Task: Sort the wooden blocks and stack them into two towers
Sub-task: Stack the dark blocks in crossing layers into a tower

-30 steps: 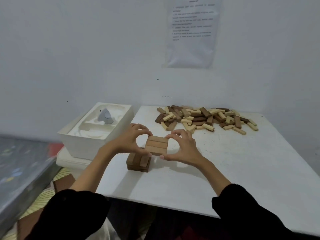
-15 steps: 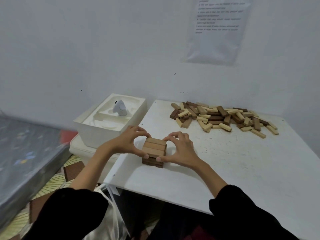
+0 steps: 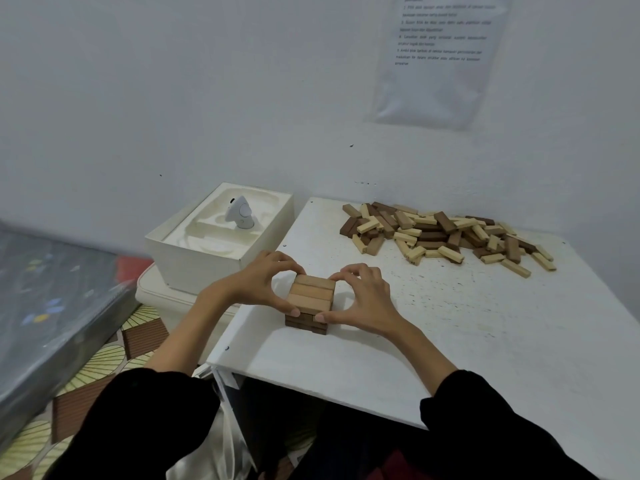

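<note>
A short tower of wooden blocks (image 3: 310, 304) stands near the left front of the white table (image 3: 467, 341). Its top layer is three mid-brown blocks side by side; darker layers lie beneath. My left hand (image 3: 263, 284) pinches the top layer from the left with thumb and fingers. On the opposite side my right hand (image 3: 363, 296) pinches the same layer. A loose pile of light and dark blocks (image 3: 446, 233) lies at the back of the table.
A white box (image 3: 194, 261) with a moulded insert and a small grey device (image 3: 240, 213) sits left of the table, close to my left hand. A printed sheet (image 3: 440, 57) hangs on the wall. The table's left edge runs just beside the tower.
The three-block layer held in the air a second ago now sits on the tower, square with it. Both hands came down with it and still pinch it. The camera turned left.
</note>
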Demonstrator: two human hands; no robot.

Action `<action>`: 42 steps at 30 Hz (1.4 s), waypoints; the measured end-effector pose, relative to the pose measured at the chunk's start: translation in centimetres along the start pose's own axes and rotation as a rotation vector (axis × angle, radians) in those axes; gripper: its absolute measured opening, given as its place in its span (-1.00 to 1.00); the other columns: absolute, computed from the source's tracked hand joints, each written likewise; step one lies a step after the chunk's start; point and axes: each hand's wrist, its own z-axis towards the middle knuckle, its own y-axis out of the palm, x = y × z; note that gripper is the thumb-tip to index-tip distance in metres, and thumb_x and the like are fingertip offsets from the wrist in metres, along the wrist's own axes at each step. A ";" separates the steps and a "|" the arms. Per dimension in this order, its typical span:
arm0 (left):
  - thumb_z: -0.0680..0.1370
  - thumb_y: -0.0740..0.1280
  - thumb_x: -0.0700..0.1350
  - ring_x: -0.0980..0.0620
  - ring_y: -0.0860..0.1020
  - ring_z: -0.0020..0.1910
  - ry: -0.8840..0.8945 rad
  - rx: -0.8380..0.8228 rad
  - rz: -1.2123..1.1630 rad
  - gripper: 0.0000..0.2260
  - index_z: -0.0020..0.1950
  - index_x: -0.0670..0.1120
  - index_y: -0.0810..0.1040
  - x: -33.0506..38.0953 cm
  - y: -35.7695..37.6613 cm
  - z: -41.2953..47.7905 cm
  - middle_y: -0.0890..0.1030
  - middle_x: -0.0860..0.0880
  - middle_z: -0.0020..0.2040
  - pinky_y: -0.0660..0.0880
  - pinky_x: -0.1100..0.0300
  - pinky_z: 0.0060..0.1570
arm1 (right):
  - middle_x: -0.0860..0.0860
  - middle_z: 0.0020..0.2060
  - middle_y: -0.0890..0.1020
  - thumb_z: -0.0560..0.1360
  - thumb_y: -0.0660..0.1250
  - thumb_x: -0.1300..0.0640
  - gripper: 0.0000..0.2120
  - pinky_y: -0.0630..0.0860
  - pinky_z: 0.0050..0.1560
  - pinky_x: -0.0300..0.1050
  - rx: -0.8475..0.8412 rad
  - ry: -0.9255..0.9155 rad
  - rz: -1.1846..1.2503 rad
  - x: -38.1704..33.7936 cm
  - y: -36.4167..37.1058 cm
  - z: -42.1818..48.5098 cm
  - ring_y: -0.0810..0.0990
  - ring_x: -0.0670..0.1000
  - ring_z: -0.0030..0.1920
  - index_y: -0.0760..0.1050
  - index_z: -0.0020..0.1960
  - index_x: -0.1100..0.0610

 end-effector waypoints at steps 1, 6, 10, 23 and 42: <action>0.08 0.35 0.37 0.14 0.17 0.27 -0.003 -0.007 -0.004 -0.26 0.23 0.17 0.43 0.0 0.1 0.0 0.35 0.11 0.28 0.17 0.22 0.22 | -0.07 0.26 0.33 0.08 0.30 -0.40 -0.20 0.12 0.20 -0.10 -0.001 0.002 0.000 0.0 0.0 0.0 0.19 -0.02 0.31 0.42 0.26 -0.11; 0.08 0.38 0.36 0.16 0.15 0.30 0.003 -0.011 -0.025 -0.16 0.35 0.22 0.31 -0.1 0.0 -0.2 0.31 0.16 0.31 0.17 0.20 0.26 | -0.07 0.28 0.31 -0.03 0.18 -0.52 -0.01 0.15 0.25 -0.05 -0.034 0.019 0.018 0.1 -0.2 -0.1 0.18 -0.02 0.33 0.34 0.34 -0.13; 0.06 0.45 0.32 0.19 0.19 0.30 0.035 0.004 -0.095 0.01 0.46 0.18 0.16 0.2 0.0 -0.2 0.35 0.22 0.31 0.16 0.25 0.27 | -0.05 0.35 0.30 0.07 0.32 -0.39 -0.04 0.15 0.26 -0.05 -0.084 0.025 0.034 0.2 -0.1 -0.4 0.16 0.00 0.36 0.22 0.42 -0.12; 0.27 0.61 -0.07 0.13 0.34 0.30 0.051 -0.020 -0.159 -0.13 0.41 0.22 0.17 -0.5 1.0 0.8 0.47 0.14 0.25 0.21 0.28 0.18 | -0.01 0.32 0.34 0.12 0.37 -0.36 -0.08 0.15 0.12 -0.14 -0.093 0.078 0.053 0.2 1.1 -0.5 0.21 0.01 0.33 0.29 0.38 0.02; 0.09 0.51 0.18 0.37 0.33 0.26 -0.023 -0.051 -0.355 -0.27 0.23 0.25 0.36 -0.9 1.5 -0.4 0.46 0.21 0.23 0.31 0.28 0.16 | -0.02 0.30 0.38 0.17 0.41 -0.32 -0.14 0.14 0.09 -0.16 -0.086 0.047 0.092 0.2 0.6 -0.4 0.23 0.00 0.32 0.30 0.39 -0.05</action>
